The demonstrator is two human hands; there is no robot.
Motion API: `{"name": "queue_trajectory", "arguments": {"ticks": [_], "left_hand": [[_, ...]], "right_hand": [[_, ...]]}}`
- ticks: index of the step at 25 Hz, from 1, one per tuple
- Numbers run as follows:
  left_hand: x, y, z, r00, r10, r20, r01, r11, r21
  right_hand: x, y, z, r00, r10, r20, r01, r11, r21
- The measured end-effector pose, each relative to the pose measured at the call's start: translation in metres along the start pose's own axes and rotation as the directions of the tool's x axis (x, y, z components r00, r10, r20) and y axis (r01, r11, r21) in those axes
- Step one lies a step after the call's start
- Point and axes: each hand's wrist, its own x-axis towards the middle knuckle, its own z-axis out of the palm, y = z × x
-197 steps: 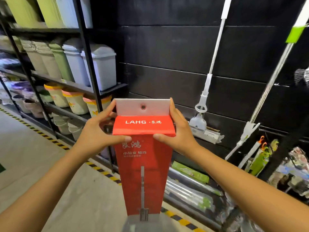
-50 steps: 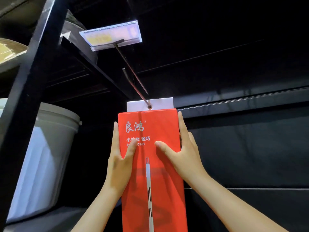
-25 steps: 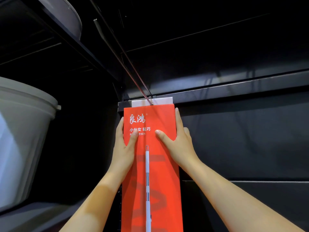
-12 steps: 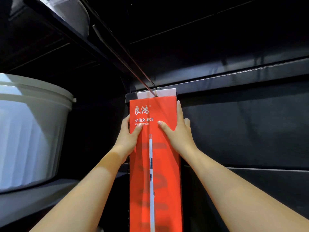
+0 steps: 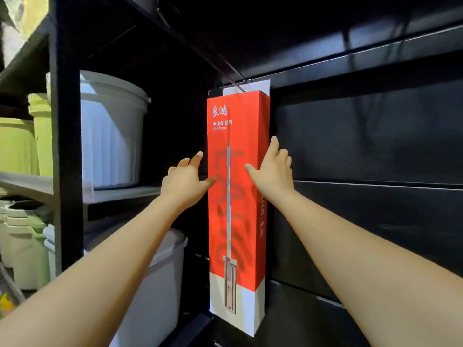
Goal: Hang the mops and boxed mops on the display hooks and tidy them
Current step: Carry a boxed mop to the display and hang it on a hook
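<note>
A tall red and white boxed mop (image 5: pixel 238 209) hangs by its white tab from a thin metal display hook (image 5: pixel 231 78) against the black slat wall. My left hand (image 5: pixel 186 181) is at the box's left edge, fingers spread and relaxed, thumb touching the red front. My right hand (image 5: pixel 271 169) lies along the box's right edge with straight fingers, thumb on the front. Neither hand grips the box. The whole box hangs straight, its lower end free.
A black shelf post (image 5: pixel 66 159) stands at the left. Grey bins (image 5: pixel 110 136) and green bins (image 5: pixel 17 149) fill the shelves beside it, with another grey bin (image 5: pixel 155 284) lower down. The black slat wall (image 5: pixel 363 146) stretches to the right.
The box was slid back along the hook to the wall. My hands have slipped down from its top and loosened, and my view has pulled back so the whole box shows.
</note>
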Motion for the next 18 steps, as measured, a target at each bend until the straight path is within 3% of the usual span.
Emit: {"name": "queue_trajectory", "arguments": {"ticks": [4, 8, 11, 14, 18], "left_hand": [[-0.063, 0.012, 0.029, 1.0, 0.008, -0.027, -0.001, 0.967, 0.253], [-0.147, 0.012, 0.08, 0.997, 0.037, -0.065, -0.018, 0.961, 0.277], [-0.231, 0.0, 0.126, 0.998, 0.05, -0.043, -0.036, 0.96, 0.279], [-0.325, -0.022, 0.167, 0.996, -0.025, 0.083, -0.004, 0.939, 0.343], [-0.446, -0.062, 0.204, 0.909, -0.25, 0.334, 0.104, 0.911, 0.399]], "right_hand": [[-0.068, 0.03, 0.007, 0.992, -0.035, 0.121, 0.04, 0.999, -0.037], [-0.156, 0.077, 0.021, 0.979, -0.103, 0.178, 0.119, 0.99, -0.081], [-0.236, 0.118, 0.036, 0.94, -0.078, 0.332, 0.11, 0.991, -0.079], [-0.332, 0.158, 0.061, 0.849, 0.01, 0.528, 0.088, 0.983, -0.16], [-0.453, 0.177, 0.092, 0.61, 0.123, 0.783, 0.104, 0.967, -0.233]]}}
